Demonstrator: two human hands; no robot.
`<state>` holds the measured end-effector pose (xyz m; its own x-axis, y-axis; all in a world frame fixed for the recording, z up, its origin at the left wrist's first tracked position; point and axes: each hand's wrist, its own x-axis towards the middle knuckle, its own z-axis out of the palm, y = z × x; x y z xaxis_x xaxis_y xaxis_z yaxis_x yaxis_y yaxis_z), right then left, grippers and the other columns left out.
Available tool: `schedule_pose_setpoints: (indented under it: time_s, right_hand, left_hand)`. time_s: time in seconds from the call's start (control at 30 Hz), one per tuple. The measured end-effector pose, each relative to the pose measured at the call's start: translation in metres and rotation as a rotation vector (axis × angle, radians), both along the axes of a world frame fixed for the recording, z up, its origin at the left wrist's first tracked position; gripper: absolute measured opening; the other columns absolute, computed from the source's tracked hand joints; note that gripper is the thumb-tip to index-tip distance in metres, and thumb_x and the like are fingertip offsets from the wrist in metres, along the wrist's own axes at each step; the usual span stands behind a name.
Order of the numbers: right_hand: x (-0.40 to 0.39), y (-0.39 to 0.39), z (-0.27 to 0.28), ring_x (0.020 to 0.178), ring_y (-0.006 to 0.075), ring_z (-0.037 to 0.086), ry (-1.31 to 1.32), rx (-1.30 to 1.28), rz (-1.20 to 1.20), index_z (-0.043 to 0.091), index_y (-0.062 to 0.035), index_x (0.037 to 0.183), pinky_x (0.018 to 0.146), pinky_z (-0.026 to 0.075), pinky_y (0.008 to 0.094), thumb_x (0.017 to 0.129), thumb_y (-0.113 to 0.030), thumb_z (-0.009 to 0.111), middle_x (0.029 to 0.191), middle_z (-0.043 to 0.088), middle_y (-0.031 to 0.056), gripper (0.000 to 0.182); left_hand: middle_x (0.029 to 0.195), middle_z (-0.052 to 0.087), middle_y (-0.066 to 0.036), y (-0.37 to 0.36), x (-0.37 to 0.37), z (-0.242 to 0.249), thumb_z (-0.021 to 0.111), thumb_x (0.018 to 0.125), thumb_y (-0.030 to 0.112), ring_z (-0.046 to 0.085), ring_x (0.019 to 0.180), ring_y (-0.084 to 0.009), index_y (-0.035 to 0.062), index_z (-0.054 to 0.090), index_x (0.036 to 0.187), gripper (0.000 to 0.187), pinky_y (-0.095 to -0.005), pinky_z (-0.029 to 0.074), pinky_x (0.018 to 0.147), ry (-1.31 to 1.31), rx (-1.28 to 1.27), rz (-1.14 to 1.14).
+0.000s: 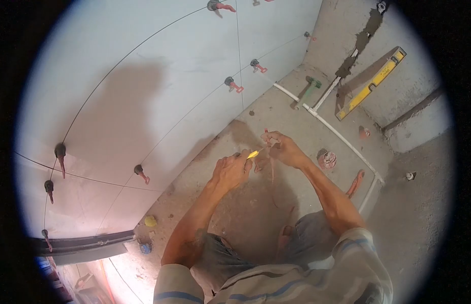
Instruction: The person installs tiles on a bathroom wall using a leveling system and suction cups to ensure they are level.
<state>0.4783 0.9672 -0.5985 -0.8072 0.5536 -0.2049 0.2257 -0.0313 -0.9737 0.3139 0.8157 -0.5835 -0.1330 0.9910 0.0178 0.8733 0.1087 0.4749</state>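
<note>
My left hand (231,168) is closed around a small screwdriver-like tool with a yellow handle (252,154). Its thin shaft points right, towards my other hand. My right hand (285,148) pinches a small red piece (267,133) that sticks up past the fingertips; its kind is too small to make out. Below that hand a thin reddish strand (273,172) hangs down. The two hands are close together in front of my knees, above the concrete floor (245,202).
Large wall tiles (185,66) with red-handled levelling clips (230,83) line the left. A yellow spirit level (372,83) leans on the right wall. White pipe (342,139) crosses the floor near a green-headed hammer (310,91) and a bundled reddish coil (327,159).
</note>
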Motion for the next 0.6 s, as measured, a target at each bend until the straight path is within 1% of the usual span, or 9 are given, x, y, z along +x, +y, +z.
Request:
schedule_pose_setpoints:
  time_s: [0.07, 0.1, 0.17, 0.23, 0.3, 0.37, 0.5, 0.57, 0.6]
  right_hand:
    - [-0.001, 0.0, -0.005, 0.084, 0.0214, 0.062, 0.033, 0.17, 0.032, 0.05, 0.0059, 0.123, 0.072, 0.052, 0.0319, 0.082, 0.004, 0.056, 0.107, 0.054, 0.0139, 0.042]
    - [-0.001, 0.0, -0.003, 0.084, 0.0214, 0.062, 0.033, 0.171, 0.03, 0.05, 0.0059, 0.123, 0.072, 0.052, 0.0319, 0.082, 0.004, 0.056, 0.107, 0.054, 0.0139, 0.042]
    - [-0.001, -0.001, -0.001, 0.073, 0.0134, 0.06, 0.001, 0.277, 0.035, 0.054, 0.0021, 0.122, 0.065, 0.049, 0.0277, 0.082, 0.001, 0.059, 0.115, 0.054, 0.0098, 0.04]
    - [-0.003, -0.003, 0.002, 0.072, 0.0138, 0.059, 0.008, 0.288, 0.033, 0.056, 0.0018, 0.119, 0.065, 0.049, 0.0276, 0.08, 0.001, 0.06, 0.114, 0.055, 0.0104, 0.039]
    - [-0.004, -0.002, -0.004, 0.07, 0.0142, 0.058, 0.014, 0.299, 0.03, 0.058, 0.0014, 0.117, 0.065, 0.048, 0.0274, 0.079, 0.001, 0.06, 0.113, 0.057, 0.011, 0.038]
    - [-0.008, 0.001, -0.021, 0.071, 0.015, 0.057, 0.095, 0.555, 0.035, 0.061, -0.0006, 0.112, 0.065, 0.047, 0.028, 0.076, 0.001, 0.062, 0.106, 0.06, 0.0099, 0.036]
    - [-0.011, -0.015, 0.0, 0.073, 0.016, 0.056, 0.048, 0.444, -0.066, 0.063, -0.0019, 0.106, 0.067, 0.046, 0.0287, 0.074, 0.001, 0.063, 0.098, 0.062, 0.0087, 0.032]
    - [-0.012, -0.021, 0.007, 0.075, 0.0165, 0.056, -0.045, 0.257, -0.131, 0.065, -0.0032, 0.102, 0.069, 0.046, 0.0291, 0.074, 0.0, 0.065, 0.091, 0.062, 0.0078, 0.029]
    - [-0.012, -0.019, 0.005, 0.075, 0.0165, 0.056, -0.047, 0.256, -0.13, 0.065, -0.0032, 0.102, 0.069, 0.046, 0.0291, 0.074, 0.0, 0.065, 0.091, 0.062, 0.0078, 0.029]
  left_hand:
    - [0.082, 0.064, -0.023, 0.001, 0.002, -0.001, 0.048, 0.09, 0.021, 0.063, 0.072, -0.0427, 0.0013, 0.051, 0.101, 0.023, -0.0506, 0.049, 0.064, 0.036, -0.016, 0.007]
    - [0.082, 0.064, -0.023, 0.003, 0.004, 0.0, 0.047, 0.09, 0.021, 0.063, 0.073, -0.0427, 0.0014, 0.051, 0.101, 0.023, -0.0508, 0.049, 0.064, 0.07, -0.032, 0.01]
    - [0.082, 0.064, -0.023, 0.004, 0.006, 0.001, 0.048, 0.09, 0.021, 0.064, 0.073, -0.0423, 0.0009, 0.051, 0.101, 0.023, -0.05, 0.05, 0.064, 0.081, -0.043, 0.003]
    - [0.081, 0.064, -0.023, 0.005, 0.008, 0.0, 0.049, 0.089, 0.02, 0.064, 0.073, -0.0419, 0.0005, 0.05, 0.101, 0.022, -0.0492, 0.051, 0.064, 0.094, -0.056, -0.003]
    - [0.078, 0.063, -0.021, 0.006, 0.012, -0.005, 0.052, 0.091, 0.021, 0.064, 0.068, -0.039, 0.0007, 0.051, 0.097, 0.021, -0.0485, 0.05, 0.059, 0.214, -0.061, 0.008]
    - [0.08, 0.063, -0.021, 0.006, 0.021, -0.011, 0.053, 0.089, 0.018, 0.064, 0.068, -0.0381, -0.0002, 0.05, 0.097, 0.02, -0.0466, 0.051, 0.06, 0.239, -0.053, 0.019]
    - [0.086, 0.063, -0.023, 0.005, 0.04, -0.005, 0.054, 0.085, 0.01, 0.066, 0.071, -0.0367, -0.0027, 0.049, 0.095, 0.017, -0.0425, 0.054, 0.063, 0.392, -0.122, 0.004]
    - [0.087, 0.063, -0.023, 0.008, 0.043, -0.003, 0.054, 0.084, 0.008, 0.067, 0.074, -0.0369, -0.0036, 0.049, 0.096, 0.018, -0.0426, 0.054, 0.064, 0.362, -0.154, 0.011]
    - [0.088, 0.063, -0.024, 0.009, 0.045, -0.003, 0.055, 0.082, 0.005, 0.067, 0.076, -0.0371, -0.0044, 0.049, 0.098, 0.019, -0.0427, 0.055, 0.065, 0.333, -0.188, 0.018]
